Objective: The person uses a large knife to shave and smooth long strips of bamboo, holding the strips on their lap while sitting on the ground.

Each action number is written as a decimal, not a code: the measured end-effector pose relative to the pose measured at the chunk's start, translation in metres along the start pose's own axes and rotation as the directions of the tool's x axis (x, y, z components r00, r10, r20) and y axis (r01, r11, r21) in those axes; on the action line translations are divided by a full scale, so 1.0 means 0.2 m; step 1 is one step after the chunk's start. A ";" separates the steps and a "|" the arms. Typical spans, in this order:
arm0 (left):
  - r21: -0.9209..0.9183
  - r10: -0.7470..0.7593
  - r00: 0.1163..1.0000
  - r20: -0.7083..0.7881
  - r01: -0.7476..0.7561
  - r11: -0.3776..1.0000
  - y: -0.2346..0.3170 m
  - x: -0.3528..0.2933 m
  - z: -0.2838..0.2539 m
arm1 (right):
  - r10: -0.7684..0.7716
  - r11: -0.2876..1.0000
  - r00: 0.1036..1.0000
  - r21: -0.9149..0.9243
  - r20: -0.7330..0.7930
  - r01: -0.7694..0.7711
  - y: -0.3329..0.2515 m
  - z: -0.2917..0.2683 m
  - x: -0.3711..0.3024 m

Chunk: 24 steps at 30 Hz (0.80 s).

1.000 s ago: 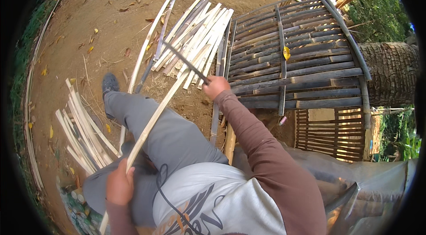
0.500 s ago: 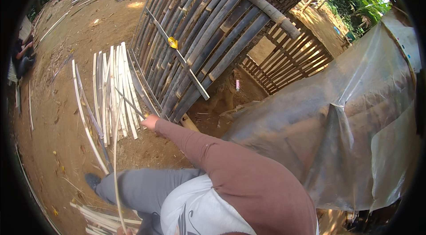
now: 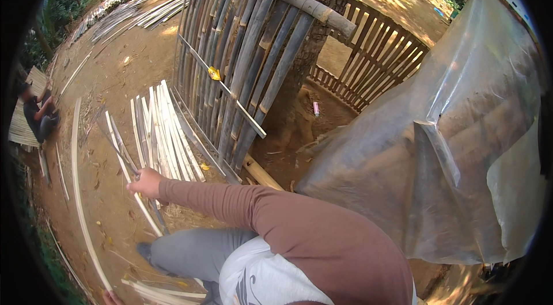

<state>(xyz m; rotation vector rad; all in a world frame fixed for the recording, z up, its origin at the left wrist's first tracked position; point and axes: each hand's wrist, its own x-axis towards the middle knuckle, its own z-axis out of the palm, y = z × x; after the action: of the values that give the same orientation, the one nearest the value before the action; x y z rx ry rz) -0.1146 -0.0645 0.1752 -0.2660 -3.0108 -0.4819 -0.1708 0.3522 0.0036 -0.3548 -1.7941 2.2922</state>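
Ground: bare brown earth (image 3: 124, 77) with pale, flat split-bamboo strips (image 3: 167, 138) laid together.
Left hand (image 3: 111, 298): fingers pinching a long, pale, bowed bamboo strip (image 3: 82, 213), well left of the others.
Right hand (image 3: 147, 183): fingers wrapped around a slim dark tool (image 3: 136, 176).

There was room over the brown dirt (image 3: 106, 201) between the long pale strip (image 3: 80, 201) and the right hand (image 3: 147, 183). Beyond that hand, a pile of strips (image 3: 167, 132) and the bamboo panel (image 3: 245, 72) blocked the way. A plastic sheet (image 3: 368, 172) blocked the right side.
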 end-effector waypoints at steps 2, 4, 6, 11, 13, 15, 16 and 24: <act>-0.047 0.043 0.997 -0.060 -0.046 0.998 0.14 0.08 0.13 | -0.095 0.991 0.993 -0.103 -0.064 0.088 -0.03 0.03 0.14; -0.195 0.075 0.977 -0.202 -0.115 0.974 0.06 0.14 0.23 | -0.081 0.996 0.997 -0.050 -0.013 0.080 -0.12 0.16 0.14; -0.230 0.073 0.929 -0.363 -0.165 0.959 -0.22 0.18 0.29 | 0.025 0.992 0.990 0.119 0.137 -0.042 -0.42 0.37 -0.05; -0.383 0.065 0.927 -0.368 -0.215 0.898 0.00 0.20 0.42 | -0.161 0.901 0.981 0.423 0.113 0.099 -0.51 0.51 -0.07; -0.400 0.045 0.912 -0.408 -0.222 0.889 0.05 0.19 0.47 | -0.176 0.878 0.979 0.466 0.102 0.110 -0.55 0.59 -0.06; -0.434 0.017 0.906 -0.422 -0.218 0.874 0.10 0.18 0.47 | -0.180 0.875 0.969 0.477 0.168 0.080 -0.62 0.64 -0.07; -0.417 0.020 0.902 -0.432 -0.219 0.882 0.13 0.17 0.45 | -0.183 0.873 0.961 0.483 0.205 0.064 -0.65 0.68 -0.08; -0.443 -0.053 0.882 -0.469 -0.183 0.877 0.31 0.22 0.38 | -0.249 0.806 0.949 0.585 0.192 0.093 -0.90 0.88 -0.12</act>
<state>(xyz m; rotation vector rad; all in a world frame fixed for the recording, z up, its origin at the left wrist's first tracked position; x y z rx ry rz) -0.1512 0.0243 0.1256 -0.2370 -2.3613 -1.1061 -0.1996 0.2259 0.2195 0.2176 -1.0652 2.6780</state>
